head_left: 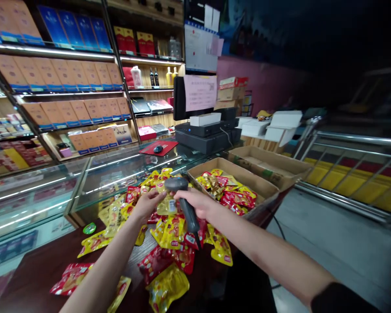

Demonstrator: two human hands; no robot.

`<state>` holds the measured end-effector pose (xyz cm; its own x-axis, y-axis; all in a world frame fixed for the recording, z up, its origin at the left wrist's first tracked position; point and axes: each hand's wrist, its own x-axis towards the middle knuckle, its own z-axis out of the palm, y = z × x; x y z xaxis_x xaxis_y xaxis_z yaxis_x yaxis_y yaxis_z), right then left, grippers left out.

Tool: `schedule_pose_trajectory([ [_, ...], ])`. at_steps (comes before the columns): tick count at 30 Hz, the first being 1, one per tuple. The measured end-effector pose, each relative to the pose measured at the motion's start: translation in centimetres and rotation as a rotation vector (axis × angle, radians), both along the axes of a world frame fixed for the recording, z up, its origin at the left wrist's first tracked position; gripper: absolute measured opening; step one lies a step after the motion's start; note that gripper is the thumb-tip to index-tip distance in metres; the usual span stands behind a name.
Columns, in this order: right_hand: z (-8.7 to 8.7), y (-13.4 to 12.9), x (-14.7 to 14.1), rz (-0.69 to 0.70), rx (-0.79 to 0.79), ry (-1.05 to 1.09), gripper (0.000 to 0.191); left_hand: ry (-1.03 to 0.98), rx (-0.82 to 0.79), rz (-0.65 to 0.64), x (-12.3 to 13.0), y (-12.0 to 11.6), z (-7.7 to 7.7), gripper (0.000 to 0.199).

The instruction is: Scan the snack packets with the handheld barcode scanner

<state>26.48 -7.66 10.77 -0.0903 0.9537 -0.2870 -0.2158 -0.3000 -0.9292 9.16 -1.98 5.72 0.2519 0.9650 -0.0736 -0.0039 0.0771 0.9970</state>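
Observation:
My right hand (198, 202) is wrapped round the handle of a dark grey barcode scanner (189, 214), whose head points left. Between the thumb and fingers of my left hand (148, 204) is the edge of a pale yellow snack packet (167, 206). A white label shows on that packet, just below the scanner's head. Beneath both hands spreads a heap of red and yellow snack packets (172, 232) on the dark table. Several packets lie loose nearer me, one of them a yellow packet (168, 288) at the front.
An open cardboard box (263, 191) with more packets stands to the right, another open box (273, 167) behind it. Beyond the glass counter (114, 174) are a monitor (180, 99) and a mouse (158, 149). A metal railing (355, 150) runs at the far right.

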Motion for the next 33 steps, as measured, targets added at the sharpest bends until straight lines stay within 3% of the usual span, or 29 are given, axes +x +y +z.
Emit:
schedule_pose_trajectory([
  [6,3.7,0.3,9.6,-0.147,-0.087,-0.008,0.003,-0.103,-0.116,-0.191,11.0,3.0,3.5,0.041],
  [10,4.9,-0.1,15.5,-0.287,-0.058,-0.011,0.003,-0.165,-0.148,-0.292,18.3,3.9,4.8,0.042],
  [13,4.7,-0.3,18.7,-0.413,-0.016,-0.021,0.003,-0.112,-0.134,-0.304,21.6,4.2,4.7,0.042],
  [15,4.2,-0.3,19.9,-0.484,0.012,-0.029,0.004,-0.06,-0.137,-0.295,22.2,4.3,4.4,0.044],
  [18,3.5,-0.3,20.0,-0.481,0.015,-0.03,0.005,-0.032,-0.129,-0.297,20.9,4.5,3.8,0.047],
  [21,3.1,0.0,17.9,-0.389,-0.015,-0.008,0.004,-0.007,-0.096,-0.276,17.5,4.6,3.5,0.049],
  [26,2.8,1.5,11.2,-0.187,-0.076,0.008,0.004,0.041,-0.053,-0.155,8.6,4.5,3.6,0.051],
  [33,0.8,4.3,1.4,0.044,-0.15,0.009,0.007,0.039,-0.022,0.152,-4.5,2.6,2.4,0.052],
])
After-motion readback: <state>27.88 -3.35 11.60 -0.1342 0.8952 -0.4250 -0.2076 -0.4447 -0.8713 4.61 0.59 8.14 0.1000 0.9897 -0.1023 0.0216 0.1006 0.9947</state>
